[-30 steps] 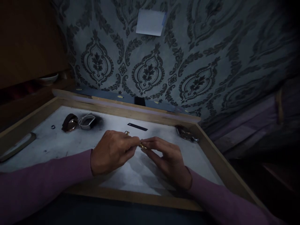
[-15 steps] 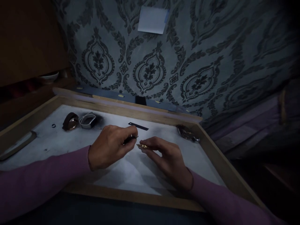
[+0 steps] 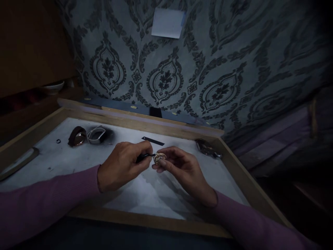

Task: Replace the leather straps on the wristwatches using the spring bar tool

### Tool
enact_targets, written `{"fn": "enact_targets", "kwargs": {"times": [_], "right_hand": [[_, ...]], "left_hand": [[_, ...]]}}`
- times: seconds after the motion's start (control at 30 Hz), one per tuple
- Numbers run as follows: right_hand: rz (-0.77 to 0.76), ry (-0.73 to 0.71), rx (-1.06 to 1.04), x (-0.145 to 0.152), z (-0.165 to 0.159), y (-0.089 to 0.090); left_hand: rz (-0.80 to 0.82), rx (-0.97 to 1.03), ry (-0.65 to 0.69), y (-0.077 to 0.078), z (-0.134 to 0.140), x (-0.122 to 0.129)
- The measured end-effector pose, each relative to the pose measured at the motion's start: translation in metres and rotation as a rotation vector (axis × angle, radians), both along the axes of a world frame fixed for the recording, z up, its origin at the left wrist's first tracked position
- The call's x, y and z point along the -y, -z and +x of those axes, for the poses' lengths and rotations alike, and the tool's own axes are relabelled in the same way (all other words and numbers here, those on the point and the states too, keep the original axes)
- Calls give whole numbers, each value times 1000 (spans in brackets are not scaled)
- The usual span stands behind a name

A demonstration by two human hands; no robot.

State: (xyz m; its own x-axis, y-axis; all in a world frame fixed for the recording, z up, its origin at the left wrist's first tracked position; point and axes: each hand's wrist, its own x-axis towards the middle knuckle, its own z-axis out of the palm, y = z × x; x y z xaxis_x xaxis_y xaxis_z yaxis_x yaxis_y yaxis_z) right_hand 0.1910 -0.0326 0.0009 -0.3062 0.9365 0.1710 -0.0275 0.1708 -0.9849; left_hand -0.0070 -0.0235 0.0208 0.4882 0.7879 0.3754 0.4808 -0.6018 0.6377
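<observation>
My right hand (image 3: pixel 183 170) pinches a small round gold watch case (image 3: pixel 159 158) between thumb and fingers, its round face turned up. My left hand (image 3: pixel 125 165) is closed on a slim black piece (image 3: pixel 142 157). Its narrow end reaches the edge of the watch case; whether it is a strap or a tool I cannot tell. Both hands are above the white floor of a shallow wooden tray (image 3: pixel 145 126). Beyond them lies a flat black strip (image 3: pixel 153 141) with a small hole at one end.
A brown-strapped watch (image 3: pixel 77 136) and a pale-strapped watch (image 3: pixel 96 135) lie at the back left. Nearby is a small black ring (image 3: pixel 58 141). A dark watch (image 3: pixel 208 148) is by the right wall, and a curved olive-grey band (image 3: pixel 19 164) at far left.
The watch case was nearly edge-on and apart from my left hand. My right hand has turned its round face into view, and the black piece's end now meets it.
</observation>
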Motion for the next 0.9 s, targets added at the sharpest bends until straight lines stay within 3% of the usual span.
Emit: {"fn": "enact_targets", "kwargs": {"times": [0.9], "right_hand": [[93,-10,44,3,-3,0]], "left_hand": [[10,-5,28,-2,1,2]]}}
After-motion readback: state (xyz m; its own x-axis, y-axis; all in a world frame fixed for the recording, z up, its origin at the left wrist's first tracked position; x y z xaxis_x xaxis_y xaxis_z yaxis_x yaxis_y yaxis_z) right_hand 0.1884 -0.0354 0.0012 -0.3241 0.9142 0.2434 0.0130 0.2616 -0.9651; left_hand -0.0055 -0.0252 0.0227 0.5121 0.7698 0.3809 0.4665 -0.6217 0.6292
